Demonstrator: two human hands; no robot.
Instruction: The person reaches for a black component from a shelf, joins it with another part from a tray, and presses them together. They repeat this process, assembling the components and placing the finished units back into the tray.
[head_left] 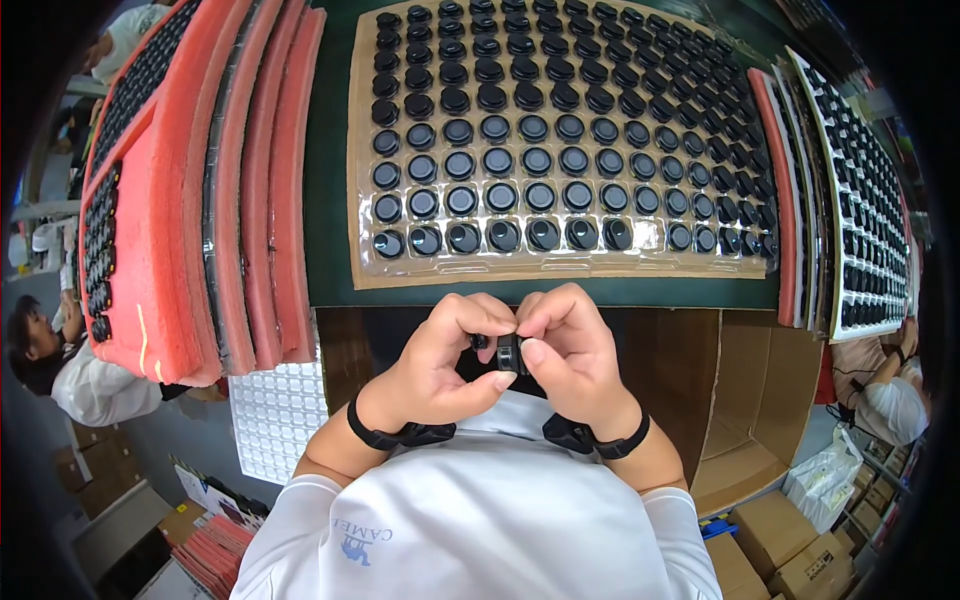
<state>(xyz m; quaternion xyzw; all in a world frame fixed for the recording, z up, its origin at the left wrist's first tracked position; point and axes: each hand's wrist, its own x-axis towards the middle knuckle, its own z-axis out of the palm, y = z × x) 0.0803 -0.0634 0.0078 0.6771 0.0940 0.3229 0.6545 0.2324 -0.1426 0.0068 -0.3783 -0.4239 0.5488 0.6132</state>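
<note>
My left hand [440, 358] and my right hand [578, 352] meet in front of my chest, fingers closed on a small black round part [508, 354] held edge-on between them. Thumbs and fingertips of both hands touch it. A second small black piece [478, 342] shows at the curled fingers of my left hand; whether it is joined to the first, I cannot tell. Just beyond my hands, a clear plastic tray [560, 268] on a brown cardboard sheet carries many rows of black round parts [497, 162]. One pocket in its nearest row shows no part.
Pink foam sheets [180, 230] with black parts on them are stacked at the left. A white tray of black parts [868, 220] tops the stack at the right. Cardboard boxes [760, 400] stand below the dark green table [640, 291]. People [100, 395] sit at both sides.
</note>
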